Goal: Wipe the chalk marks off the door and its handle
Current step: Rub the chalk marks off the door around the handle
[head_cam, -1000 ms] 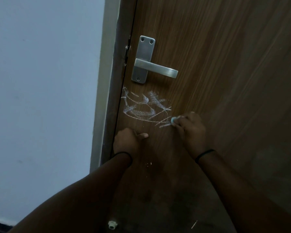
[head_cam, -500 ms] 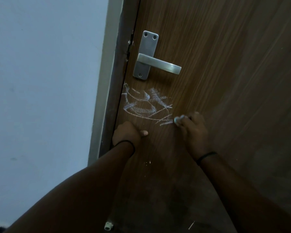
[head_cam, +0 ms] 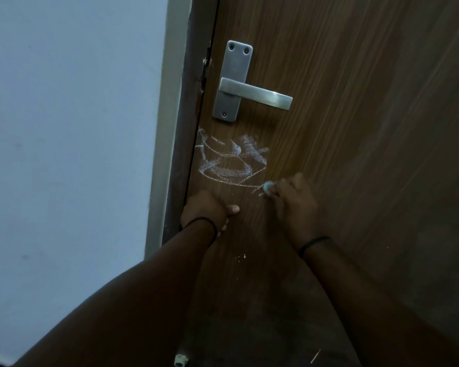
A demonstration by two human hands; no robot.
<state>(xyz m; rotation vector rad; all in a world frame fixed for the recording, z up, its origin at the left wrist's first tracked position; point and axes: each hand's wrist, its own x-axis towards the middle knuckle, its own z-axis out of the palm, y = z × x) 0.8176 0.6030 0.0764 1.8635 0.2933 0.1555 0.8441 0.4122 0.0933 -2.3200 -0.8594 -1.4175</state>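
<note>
Nearest, below the handle (head_cam: 252,94), our left hand (head_cam: 206,210) presses against the door (head_cam: 355,128) by its edge, knuckles curled and thumb stuck out toward the middle. Slightly higher, our right hand (head_cam: 292,205) pinches a small pale object (head_cam: 268,185), chalk or a bit of eraser, we cannot tell in this dim light, at the lower right end of the chalk marks (head_cam: 231,162) that sit just under the handle. If it is chalk, dragging it adds lines; dry rubbing may only smear dust toward the handle plate.
</note>
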